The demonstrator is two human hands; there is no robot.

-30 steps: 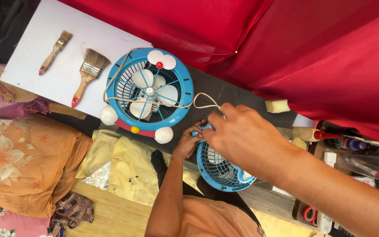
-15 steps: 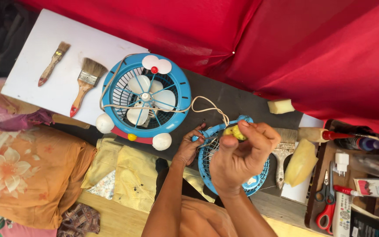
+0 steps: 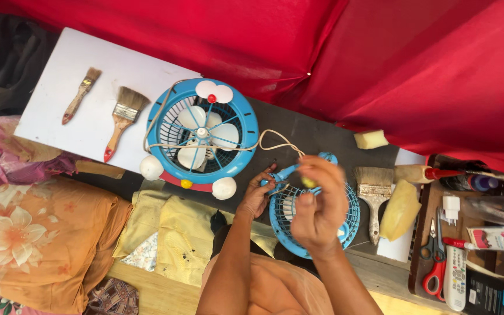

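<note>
Both hands at blue fan grille [image 3: 345, 224].
Left hand [image 3: 258, 195] pinches the grille's rim; right hand [image 3: 319, 204], fingers curled, grips a small yellow piece [image 3: 307, 182] above it.

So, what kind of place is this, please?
Probably a small home repair bench. A round blue plastic fan stands partly apart, wooden-handled paint brushes lie on a white board, and red-handled scissors sit beside them. Both hands work over a blue fan grille.

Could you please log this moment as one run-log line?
left hand: on fan grille | right hand: pinching small yellow piece | near: fan
</note>
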